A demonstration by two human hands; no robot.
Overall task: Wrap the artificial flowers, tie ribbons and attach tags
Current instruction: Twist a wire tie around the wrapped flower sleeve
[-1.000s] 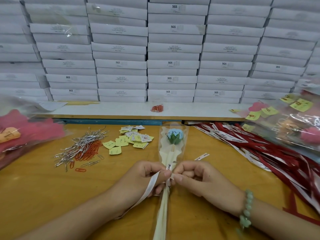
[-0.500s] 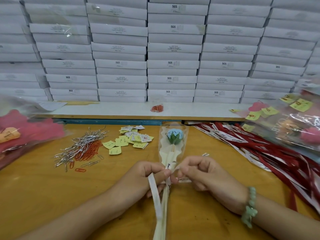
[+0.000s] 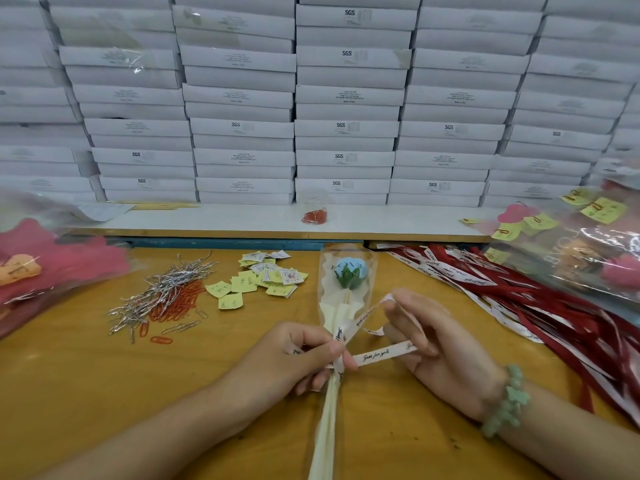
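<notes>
Tying step, surface [image 3: 86, 393] near edge: left hand [image 3: 308, 358] pinching ribbon [image 3: 377, 357] against wrapped flower [image 3: 347, 276]; right hand [image 3: 441, 344] gripping its loop. Next, likely: loop tucked through, pulled snug.

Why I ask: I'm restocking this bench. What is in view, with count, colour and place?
wrapped flower: one, blue bloom, clear and cream sleeve, centre foreground
ribbon: one, white with black script, round the sleeve's neck
tags: loose pile, yellow and white, left of the flower
wire ties: pile, silver, further left
paper clips: pile, orange, beside the wire ties
spare ribbons: heap, red and white, right side
boxes: many, white, stacked behind
table: one, orange-brown wood, under everything
bracelet: one, green, right wrist
left hand: one, pinches the ribbon at the sleeve
right hand: one, holds the ribbon's loop
</notes>
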